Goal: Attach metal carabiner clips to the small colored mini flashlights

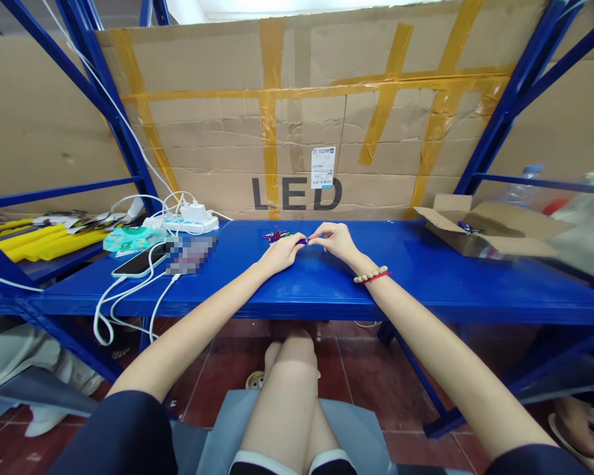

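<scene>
A blue surface (400,277) stretches across the view. Near its middle, the right hand (340,241) curves thumb and forefinger together; I cannot tell whether they grip anything. Facing it is the left hand (280,253), with shiny coloured pieces (276,235) just beyond. Between the hands, pinched in the left, is a small purple piece (301,241), close to the right fingertips.

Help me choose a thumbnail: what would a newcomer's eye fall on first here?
Probably the wide cardboard panel lettered LED, crossed by yellow tape, standing behind the blue table. Next, left hand and right hand nearly meet mid-table, the left holding a small purple piece.
</scene>
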